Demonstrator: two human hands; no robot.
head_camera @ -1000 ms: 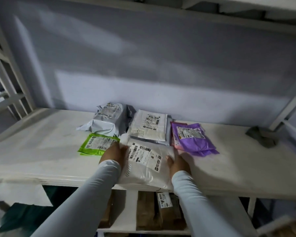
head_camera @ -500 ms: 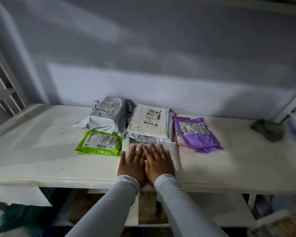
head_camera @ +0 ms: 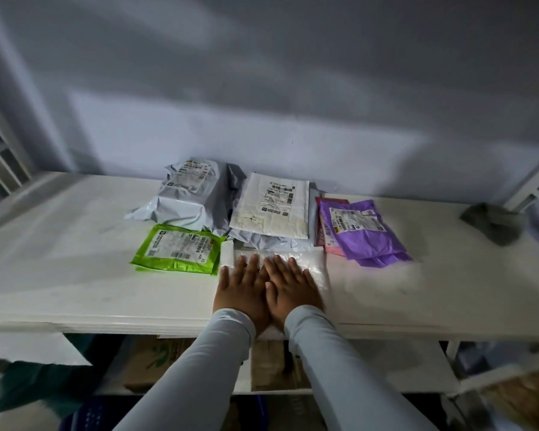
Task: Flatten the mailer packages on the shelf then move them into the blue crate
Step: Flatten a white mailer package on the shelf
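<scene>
White shelf (head_camera: 75, 275): left hand (head_camera: 241, 289) and right hand (head_camera: 291, 290) side by side, fingers straight, pressing white mailer (head_camera: 316, 265) directly underneath, gripping nothing.

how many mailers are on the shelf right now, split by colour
Green flat plastic mailer: 1
Purple plastic mailer: 1
Pink mailer, mostly hidden under the purple one: 1
Puffy grey plastic mailer: 1
White flat padded mailer, lying on a crumpled grey mailer: 1 white, 1 more grey
White mailer pressed under the left hand and right hand: 1
Total: 7

Green mailer (head_camera: 178, 249) — purple mailer (head_camera: 362, 231) — white shelf (head_camera: 75, 259).
</scene>
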